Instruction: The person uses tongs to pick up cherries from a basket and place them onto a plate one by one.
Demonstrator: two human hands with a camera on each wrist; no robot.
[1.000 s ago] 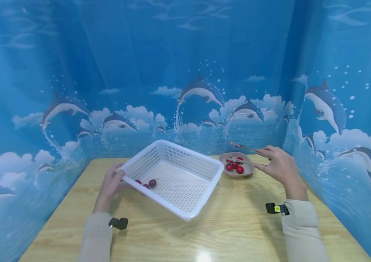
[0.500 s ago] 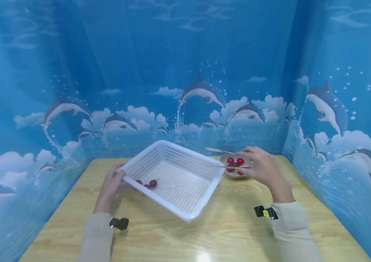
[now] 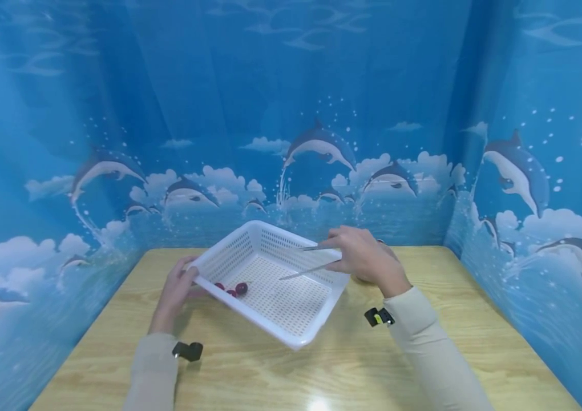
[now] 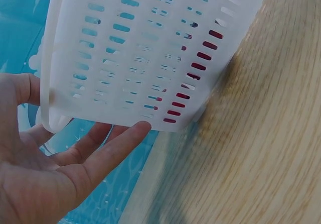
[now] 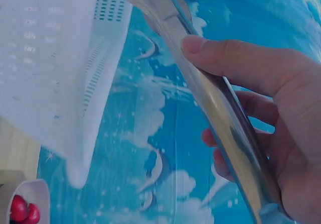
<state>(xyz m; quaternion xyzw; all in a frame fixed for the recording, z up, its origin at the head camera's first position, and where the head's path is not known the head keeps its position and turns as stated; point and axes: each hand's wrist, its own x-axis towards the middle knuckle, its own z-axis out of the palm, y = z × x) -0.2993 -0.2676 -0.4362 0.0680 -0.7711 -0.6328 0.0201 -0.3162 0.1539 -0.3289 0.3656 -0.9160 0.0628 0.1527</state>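
Observation:
My left hand holds a white perforated plastic basket by its left corner, tilted above the table. Dark red cherries have gathered in the basket's low left corner; in the left wrist view they show red through the slots. Metal tongs with forked tips are gripped in my right hand, the thumb along one arm. Their two arms stand apart over the right part of the basket, with nothing between the tips. A small bowl holding bright red cherries is mostly hidden behind my right hand in the head view.
The wooden table reaches back to a blue curtain printed with dolphins, which also closes off both sides. The bowl stands near the table's back edge, just right of the basket.
My right hand has carried the spread tongs leftward from over the bowl to over the basket, covering most of the bowl. The left hand and basket have stayed in place.

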